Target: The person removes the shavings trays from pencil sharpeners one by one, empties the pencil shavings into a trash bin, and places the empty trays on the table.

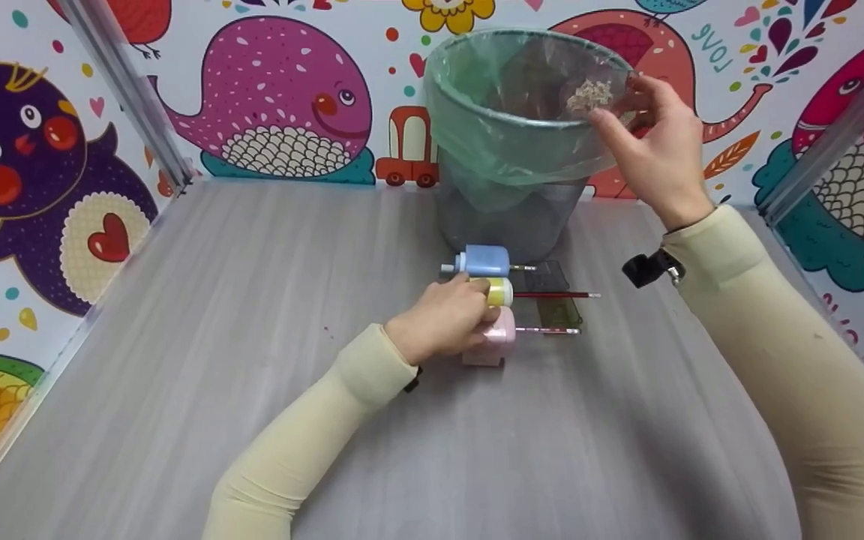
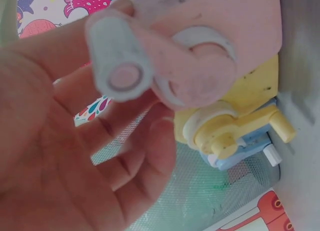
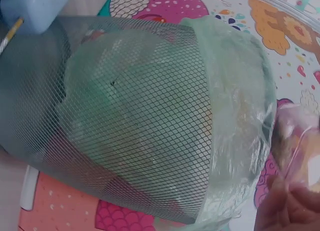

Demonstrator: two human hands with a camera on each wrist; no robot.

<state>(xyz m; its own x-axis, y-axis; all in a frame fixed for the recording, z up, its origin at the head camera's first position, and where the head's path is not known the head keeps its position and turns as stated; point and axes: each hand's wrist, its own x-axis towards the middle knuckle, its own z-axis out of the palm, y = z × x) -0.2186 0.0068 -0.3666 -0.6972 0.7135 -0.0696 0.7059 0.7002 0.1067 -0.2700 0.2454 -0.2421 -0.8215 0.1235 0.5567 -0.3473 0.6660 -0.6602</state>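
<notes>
Three crank pencil sharpeners stand in a row on the grey table: blue (image 1: 486, 261), yellow (image 1: 501, 291) and pink (image 1: 496, 345), each with a pencil (image 1: 556, 295) stuck in it. My left hand (image 1: 447, 319) lies curled over the pink one, whose white crank handle (image 2: 120, 66) sits by my fingers (image 2: 145, 161). My right hand (image 1: 619, 105) pinches a small clear tray of pencil shavings (image 1: 589, 95) at the rim of a mesh bin (image 1: 507, 217) lined with a green bag (image 3: 240, 91). The tray (image 3: 300, 146) shows blurred by my fingers (image 3: 290, 211).
Dark see-through trays (image 1: 552, 281) lie under the pencils, right of the sharpeners. Cartoon-printed walls (image 1: 282, 97) close the table (image 1: 177, 337) in at the back and both sides. The bin stands at the back, just behind the blue sharpener.
</notes>
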